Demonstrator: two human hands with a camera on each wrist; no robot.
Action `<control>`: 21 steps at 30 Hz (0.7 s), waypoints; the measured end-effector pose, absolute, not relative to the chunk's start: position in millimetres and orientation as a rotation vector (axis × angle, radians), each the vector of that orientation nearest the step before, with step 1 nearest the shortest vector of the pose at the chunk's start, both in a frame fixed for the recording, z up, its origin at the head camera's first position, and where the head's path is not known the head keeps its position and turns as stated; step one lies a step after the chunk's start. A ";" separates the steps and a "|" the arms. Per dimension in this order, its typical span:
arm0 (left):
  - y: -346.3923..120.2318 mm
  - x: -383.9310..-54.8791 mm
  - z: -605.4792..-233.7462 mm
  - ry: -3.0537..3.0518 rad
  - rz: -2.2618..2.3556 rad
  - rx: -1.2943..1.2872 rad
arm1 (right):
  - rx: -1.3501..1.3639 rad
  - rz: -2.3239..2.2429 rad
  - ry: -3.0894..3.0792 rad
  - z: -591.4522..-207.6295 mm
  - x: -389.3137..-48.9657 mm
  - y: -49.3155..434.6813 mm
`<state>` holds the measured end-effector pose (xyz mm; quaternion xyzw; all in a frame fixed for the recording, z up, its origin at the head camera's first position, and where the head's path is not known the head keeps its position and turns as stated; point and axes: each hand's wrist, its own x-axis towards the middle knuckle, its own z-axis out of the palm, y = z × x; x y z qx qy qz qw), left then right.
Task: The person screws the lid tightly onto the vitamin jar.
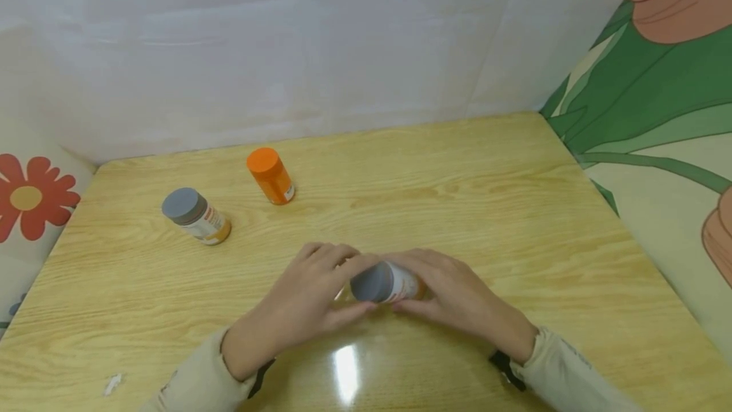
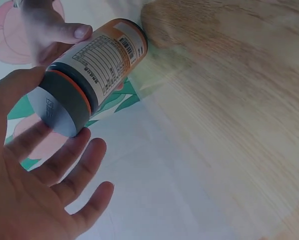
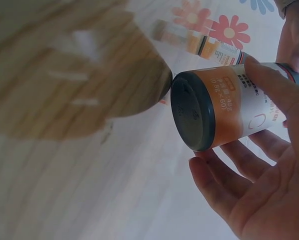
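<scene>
A supplement bottle point(image 1: 404, 283) with a white and orange label leans tilted over the table between both hands. My right hand point(image 1: 452, 288) grips its body, thumb on one side and fingers on the other. With thumb and fingertips, my left hand point(image 1: 309, 291) pinches the grey cap point(image 1: 372, 283). In the left wrist view an orange line shows below the cap point(image 2: 59, 107). The dark base point(image 3: 192, 111) faces the right wrist camera, its lower edge at or very near the tabletop; I cannot tell whether it touches.
Farther back on the left stand a similar grey-capped bottle point(image 1: 197, 216) and an orange bottle point(image 1: 271, 177). The wooden table point(image 1: 457, 189) meets a white wall covering point(image 1: 366, 49) at its back edge. A small white scrap point(image 1: 112, 384) lies front left.
</scene>
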<state>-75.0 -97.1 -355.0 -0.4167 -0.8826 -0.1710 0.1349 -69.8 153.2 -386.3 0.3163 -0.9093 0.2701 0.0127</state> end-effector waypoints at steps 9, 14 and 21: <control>-98.4 -76.5 -355.5 -2.479 -0.515 -1.322 | 0.982 0.828 -2.851 -385.4 -70.2 153.1; -99.2 -77.1 -355.9 -2.457 -0.523 -1.349 | 0.966 0.819 -2.859 -384.6 -69.8 152.6; -99.3 -77.4 -354.3 -2.471 -0.521 -1.358 | 0.968 0.816 -2.827 -384.8 -69.6 152.9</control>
